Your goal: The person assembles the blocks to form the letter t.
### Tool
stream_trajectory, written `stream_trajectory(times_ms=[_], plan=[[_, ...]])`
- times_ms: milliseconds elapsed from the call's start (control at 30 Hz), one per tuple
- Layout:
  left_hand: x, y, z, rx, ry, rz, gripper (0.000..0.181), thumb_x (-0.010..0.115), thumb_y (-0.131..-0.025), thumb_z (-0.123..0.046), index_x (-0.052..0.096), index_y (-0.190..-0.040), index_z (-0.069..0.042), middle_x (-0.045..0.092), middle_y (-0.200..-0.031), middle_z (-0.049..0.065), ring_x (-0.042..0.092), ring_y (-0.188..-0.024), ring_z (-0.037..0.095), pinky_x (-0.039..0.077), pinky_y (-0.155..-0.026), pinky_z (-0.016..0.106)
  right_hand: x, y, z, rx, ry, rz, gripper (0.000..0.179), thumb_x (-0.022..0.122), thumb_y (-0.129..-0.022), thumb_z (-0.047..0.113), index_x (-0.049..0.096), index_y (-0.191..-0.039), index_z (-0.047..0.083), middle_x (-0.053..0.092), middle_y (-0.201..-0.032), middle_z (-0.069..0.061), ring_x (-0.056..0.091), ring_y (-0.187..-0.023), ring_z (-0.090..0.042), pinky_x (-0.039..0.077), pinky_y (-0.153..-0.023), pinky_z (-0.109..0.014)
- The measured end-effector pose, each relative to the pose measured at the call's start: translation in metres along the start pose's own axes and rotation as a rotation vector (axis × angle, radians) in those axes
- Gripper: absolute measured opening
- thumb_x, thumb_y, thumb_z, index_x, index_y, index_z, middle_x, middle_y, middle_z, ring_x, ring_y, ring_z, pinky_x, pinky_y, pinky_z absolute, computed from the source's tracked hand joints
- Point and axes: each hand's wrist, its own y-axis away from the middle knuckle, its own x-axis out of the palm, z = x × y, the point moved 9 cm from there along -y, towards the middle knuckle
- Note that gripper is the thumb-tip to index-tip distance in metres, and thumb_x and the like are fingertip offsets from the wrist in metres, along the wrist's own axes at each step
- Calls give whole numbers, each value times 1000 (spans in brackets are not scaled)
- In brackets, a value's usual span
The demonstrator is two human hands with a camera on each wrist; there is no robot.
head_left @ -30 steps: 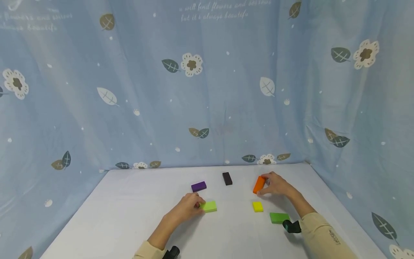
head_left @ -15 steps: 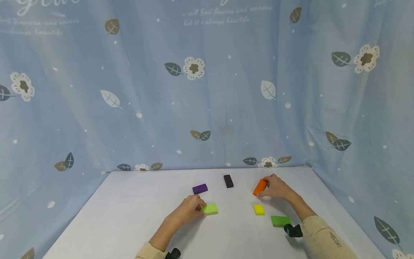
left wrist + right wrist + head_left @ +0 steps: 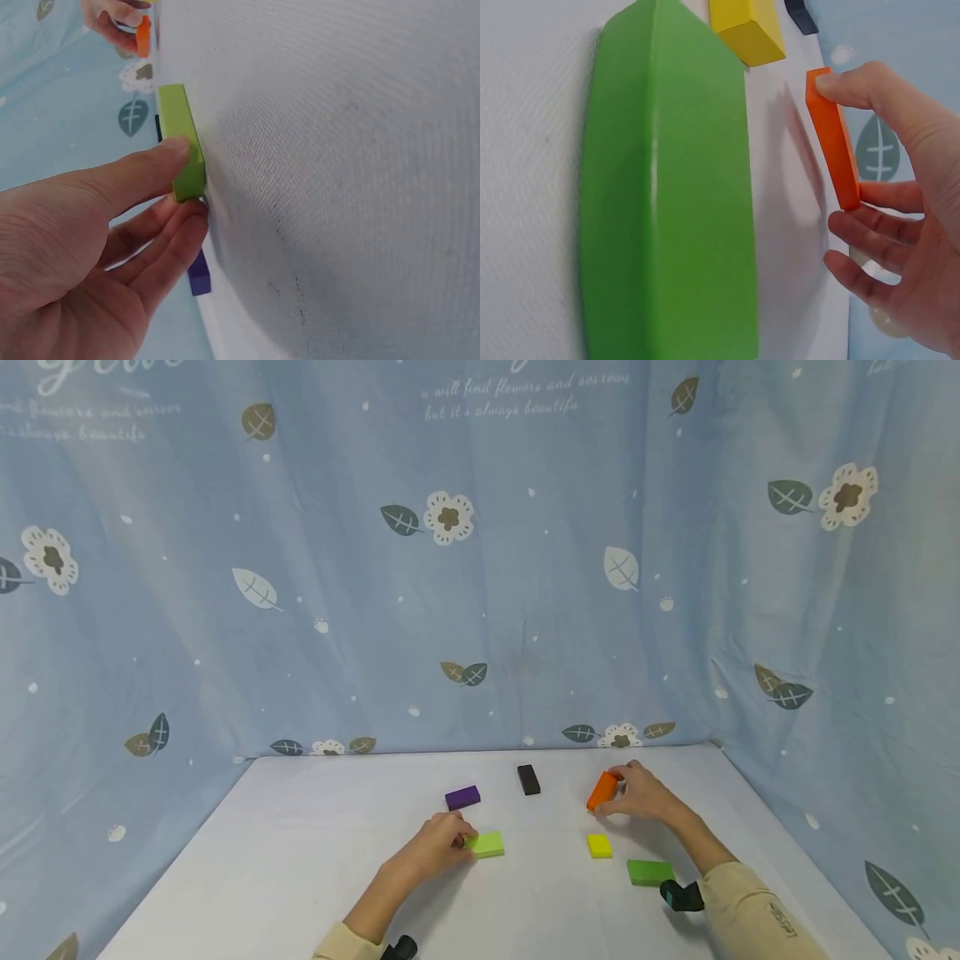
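While the left hand (image 3: 435,842) is pinching the lime block (image 3: 489,844) by one end: the right hand (image 3: 641,793) is holding the orange block (image 3: 602,791) end to end, between thumb and finger.
Lime block: is sitting about midway between the tabletop's (image 3: 300,843) left and right edges; whether it is touching the surface, I cannot tell.
Orange block: is slanting toward the far right corner, seemingly hanging just clear of its shadow.
Purple block (image 3: 462,797), black block (image 3: 528,780): are lying toward the far edge, black closer.
Yellow block (image 3: 599,846), green block (image 3: 649,872): are lying nearer than orange, green closer to the right edge.
Two-handed grip: is apparently serving picking up or setting down; which, I cannot tell.
Next move: would be calling for even finger pressure and a path missing yellow and purple.
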Motion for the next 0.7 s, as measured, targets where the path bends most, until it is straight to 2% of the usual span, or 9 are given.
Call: stream_trajectory(times_ms=[500, 700], plan=[[0, 0, 0, 7, -4, -11, 26, 78, -80, -5, 74, -104, 4, 63, -87, 6, 58, -77, 10, 49, -67, 18, -4, 4, 12, -51, -17, 15, 81, 85, -69, 39, 57, -129, -7, 55, -110, -19, 51, -81, -17, 45, -69, -27], [0, 0, -1, 4, -7, -12, 26, 78, -80, -5, 74, -104, 4, 63, -87, 7, 58, -77, 10, 49, -66, 17, -2, 3, 12, -45, -39, 22, 80, 85, -69, 39, 57, -130, -5, 54, -113, -17, 51, -82, -15, 45, -70, -26]])
